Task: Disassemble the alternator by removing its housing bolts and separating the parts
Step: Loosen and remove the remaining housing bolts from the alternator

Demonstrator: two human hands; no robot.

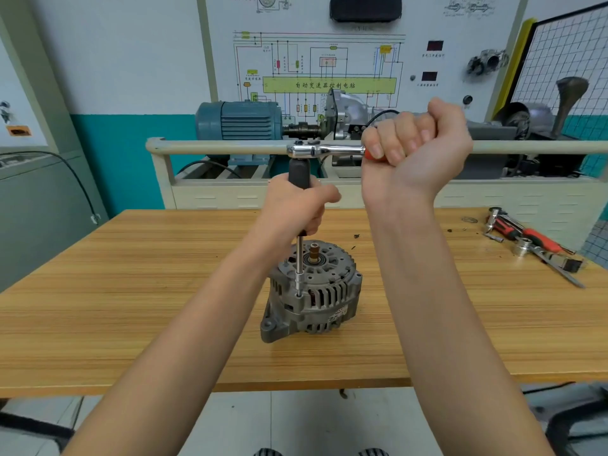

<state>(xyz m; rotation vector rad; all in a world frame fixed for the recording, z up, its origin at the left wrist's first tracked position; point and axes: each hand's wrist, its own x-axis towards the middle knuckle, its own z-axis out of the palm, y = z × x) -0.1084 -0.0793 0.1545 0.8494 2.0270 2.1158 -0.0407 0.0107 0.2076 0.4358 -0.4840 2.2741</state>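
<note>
The alternator [312,291] stands near the middle of the wooden desk [131,307], shaft end up. A long driver [298,258] drops vertically onto a bolt at its housing rim. The left hand [292,205] grips the driver's black handle, hiding part of it; the right hand [414,143] is clenched around the ratchet [324,149] handle, covering its red grip. Spare tools [533,241] lie at the desk's far right. A blue motor [240,121] sits behind the rail.

Two bare forearms reach in from the near edge, sleeveless to the elbow, the left hand [292,205] and right hand [415,143] without gloves, rings, watch or wristband.
</note>
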